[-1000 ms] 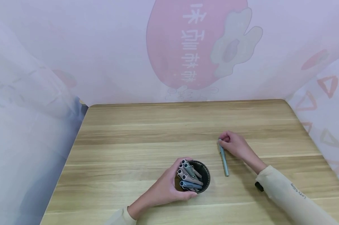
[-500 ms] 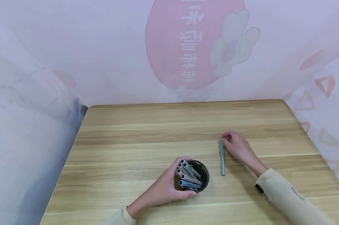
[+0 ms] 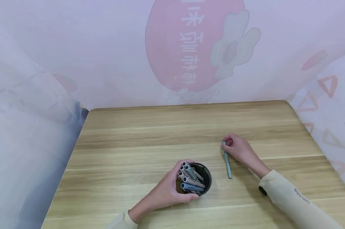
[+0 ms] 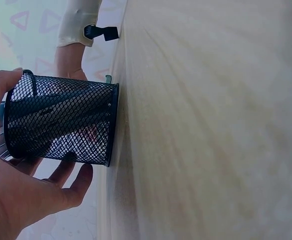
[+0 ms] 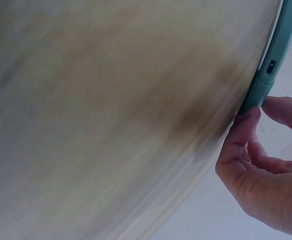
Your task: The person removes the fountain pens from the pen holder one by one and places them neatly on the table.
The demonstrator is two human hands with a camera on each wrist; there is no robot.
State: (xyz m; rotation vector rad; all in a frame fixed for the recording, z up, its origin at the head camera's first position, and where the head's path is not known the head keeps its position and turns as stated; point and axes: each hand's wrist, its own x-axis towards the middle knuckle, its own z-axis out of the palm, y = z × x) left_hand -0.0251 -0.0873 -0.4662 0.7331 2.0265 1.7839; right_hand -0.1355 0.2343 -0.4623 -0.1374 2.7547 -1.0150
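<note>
My left hand (image 3: 168, 190) is curled round a black mesh pen holder (image 4: 63, 120), thumb on the near side and fingers on the far side. The holder stands upright on the table. Several capped pens (image 3: 190, 183) in grey, dusty pink and blue lean together inside it. To the right, my right hand (image 3: 241, 151) pinches the far end of a teal pen (image 3: 228, 167) between thumb and finger. That pen lies along the tabletop, its other end pointing towards me. In the right wrist view the teal pen (image 5: 280, 42) shows a small dark slot in its barrel.
Beneath both hands is a wood-grain table (image 3: 126, 136). Its far edge meets a pale curtain (image 3: 112, 63) printed with a pink shape and writing. More pale cloth hangs at both sides. A black strap piece (image 3: 262, 190) sits at the right sleeve.
Half a second ago the right fingers were just right of the pen's far end; now they pinch it. The pen's near end has swung slightly right. The left hand stays on the holder.
</note>
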